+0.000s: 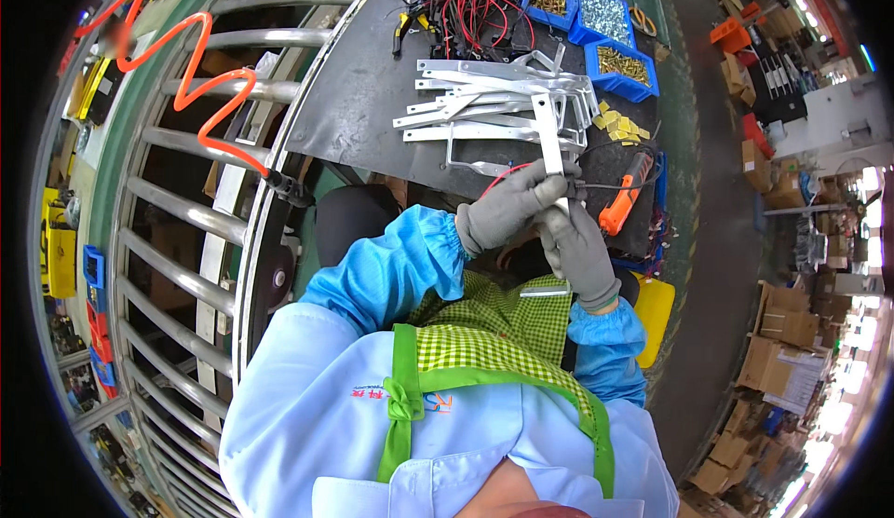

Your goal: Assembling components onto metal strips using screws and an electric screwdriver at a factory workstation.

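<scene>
A flat silver metal bracket (549, 138) stands out from between my two grey-gloved hands, over the near edge of the bench. My left hand (507, 209) pinches it from the left, thumb on its face. From below, my right hand (581, 255) closes round its lower end, which the fingers partly hide. Just beyond lies a loose pile of similar metal brackets (494, 99). To the right of the bracket are small yellow pads (620, 127), and an orange-handled power tool (624, 197) rests close to my right hand.
Blue bins of small metal fasteners (601, 17) line the bench's far right. Red and black wires (456, 1) and yellow-black pliers (403, 34) lie behind the brackets. At left, an orange coiled air hose (200, 71) crosses a roller conveyor (186, 209). A yellow stool (657, 318) stands at right.
</scene>
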`<state>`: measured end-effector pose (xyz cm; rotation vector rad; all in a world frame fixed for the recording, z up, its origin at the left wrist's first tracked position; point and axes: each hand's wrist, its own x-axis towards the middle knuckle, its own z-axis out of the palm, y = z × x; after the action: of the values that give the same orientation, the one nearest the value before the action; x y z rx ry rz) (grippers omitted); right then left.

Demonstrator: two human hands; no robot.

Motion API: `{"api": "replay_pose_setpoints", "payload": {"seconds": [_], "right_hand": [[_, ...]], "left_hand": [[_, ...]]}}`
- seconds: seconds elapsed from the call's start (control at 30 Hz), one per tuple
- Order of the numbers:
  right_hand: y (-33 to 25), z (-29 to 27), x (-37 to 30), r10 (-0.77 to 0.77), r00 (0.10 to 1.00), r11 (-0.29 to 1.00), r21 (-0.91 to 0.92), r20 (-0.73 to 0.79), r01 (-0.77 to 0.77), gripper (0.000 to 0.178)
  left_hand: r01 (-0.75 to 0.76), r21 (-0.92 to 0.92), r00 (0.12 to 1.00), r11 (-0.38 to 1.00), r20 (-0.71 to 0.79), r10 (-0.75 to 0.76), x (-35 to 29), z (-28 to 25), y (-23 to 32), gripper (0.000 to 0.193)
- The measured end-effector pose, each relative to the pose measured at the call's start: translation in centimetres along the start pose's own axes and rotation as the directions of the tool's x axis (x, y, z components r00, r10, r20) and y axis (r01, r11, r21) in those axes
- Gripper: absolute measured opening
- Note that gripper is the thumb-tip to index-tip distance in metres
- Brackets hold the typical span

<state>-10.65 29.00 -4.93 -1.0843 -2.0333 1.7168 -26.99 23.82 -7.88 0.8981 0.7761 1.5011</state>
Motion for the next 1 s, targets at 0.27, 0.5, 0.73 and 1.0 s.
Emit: {"api": "replay_pose_setpoints", "payload": {"seconds": [0.27,0.5,0.73,1.0], "right_hand": [[1.0,2.4,-1.3,-0.135,0.991,0.987,0.086,0.021,0.133,0.035],[-4.0,-3.4,-1.6,-0.07,0.963,0.958,-0.253,0.259,0.137,0.028],[-3.2,-14.4,7.9,-0.359,0.885,0.767,-0.633,-0.295,0.1,0.033],[5.6,-14.8,20.3,-0.298,0.905,0.32,-0.925,-0.305,-0.206,0.041]], "left_hand": [[0.034,-0.347,0.98,0.937,-0.173,-0.1,0.0,-1.1,1.9,0.047],[0.173,-0.263,0.985,0.949,0.023,-0.173,-1.4,-0.8,4.4,0.038],[0.404,-0.232,0.862,0.885,0.42,-0.284,-3.4,-1.5,9.3,0.04],[0.415,-0.166,0.908,0.894,0.013,-0.419,-0.9,-4.7,3.0,0.026]]}}
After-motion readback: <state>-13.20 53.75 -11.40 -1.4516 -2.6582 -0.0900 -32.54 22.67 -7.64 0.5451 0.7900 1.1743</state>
